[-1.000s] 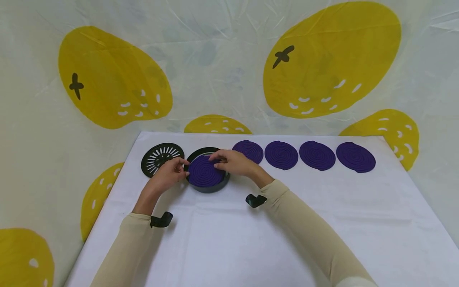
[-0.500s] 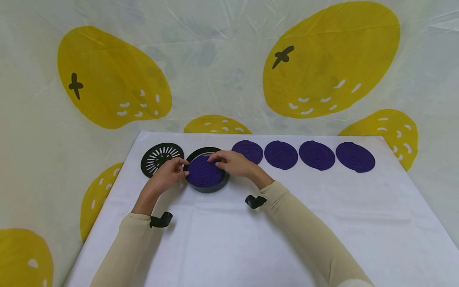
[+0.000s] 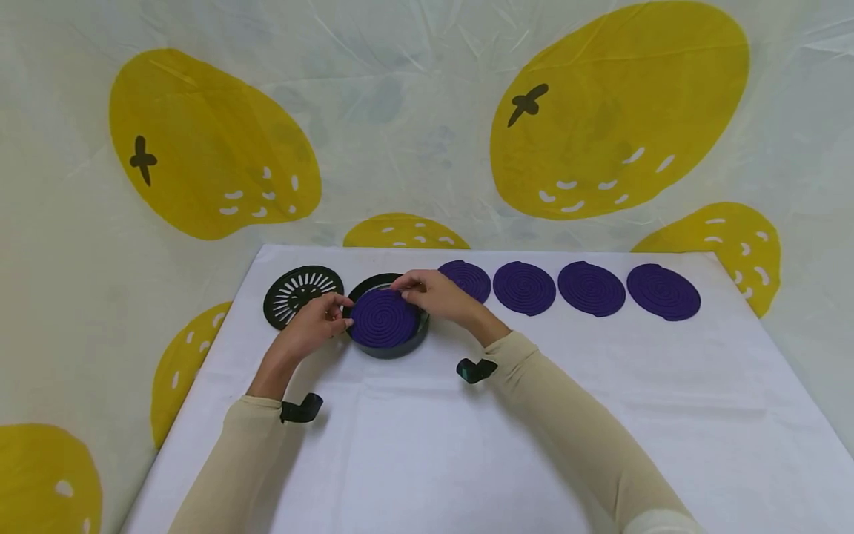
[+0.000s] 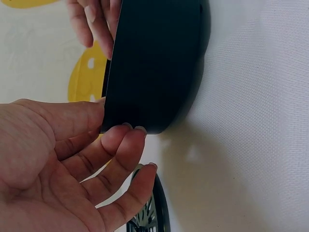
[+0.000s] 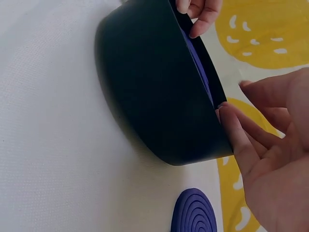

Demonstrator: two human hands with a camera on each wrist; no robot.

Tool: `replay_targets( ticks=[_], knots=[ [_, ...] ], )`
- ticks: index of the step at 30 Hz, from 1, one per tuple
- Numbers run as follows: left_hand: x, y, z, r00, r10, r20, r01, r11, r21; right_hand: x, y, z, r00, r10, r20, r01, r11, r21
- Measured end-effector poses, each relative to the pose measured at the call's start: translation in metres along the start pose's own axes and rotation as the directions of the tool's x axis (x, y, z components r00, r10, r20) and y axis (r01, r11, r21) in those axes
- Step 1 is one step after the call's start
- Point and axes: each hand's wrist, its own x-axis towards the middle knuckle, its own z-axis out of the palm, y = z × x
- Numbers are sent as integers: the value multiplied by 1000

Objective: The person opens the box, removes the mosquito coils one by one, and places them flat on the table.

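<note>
In the head view a purple mosquito coil [image 3: 383, 319] lies in the mouth of a round dark tin [image 3: 392, 352]. My left hand [image 3: 313, 322] holds the tin's left side: in the left wrist view its thumb is at the rim and its fingertips [image 4: 139, 131] press the outer wall. My right hand [image 3: 440, 297] reaches over the far right of the rim, close to the coil's edge. The right wrist view has one fingertip right at the rim, while the thumb is raised apart from it. The tin's inside is mostly hidden by the coil.
A black slotted lid [image 3: 272, 305] lies left of the tin. To the right, more purple coils [image 3: 524, 288] lie in a row along the back of the white-covered table [image 3: 427, 460]. Behind hangs a cloth with yellow fruit prints [image 3: 620, 111].
My right hand has shifted slightly up and right, from over the coil to its far right edge. The left hand stays at the tin's side.
</note>
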Motion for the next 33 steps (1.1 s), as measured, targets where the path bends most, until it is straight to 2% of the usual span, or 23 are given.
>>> replay_targets(
  ticks=[6,10,15,21,27,30,33],
  knots=[
    [-1,2,-1,1000,11,0,-11,1000,11,-1,-2,0,996,32,-85,-21,991,136],
    [-1,3,-2,1000,18,4,-18,1000,12,-1,-4,0,991,30,-127,-9,987,159],
    [1,2,-3,1000,22,2,-22,1000,19,0,-6,6,988,9,-152,9,993,116],
    [2,1,-3,1000,16,4,-16,1000,23,0,-9,13,985,-2,-174,1,1000,-9],
    [2,1,-4,1000,18,8,-18,1000,22,-1,-14,13,992,0,-124,-15,993,-115],
    [1,1,-4,1000,18,8,-18,1000,20,-4,-17,12,994,16,-106,-30,990,-137],
    [1,1,-3,1000,16,7,-16,1000,18,-6,-19,11,994,47,-103,-57,994,-93]
  ],
)
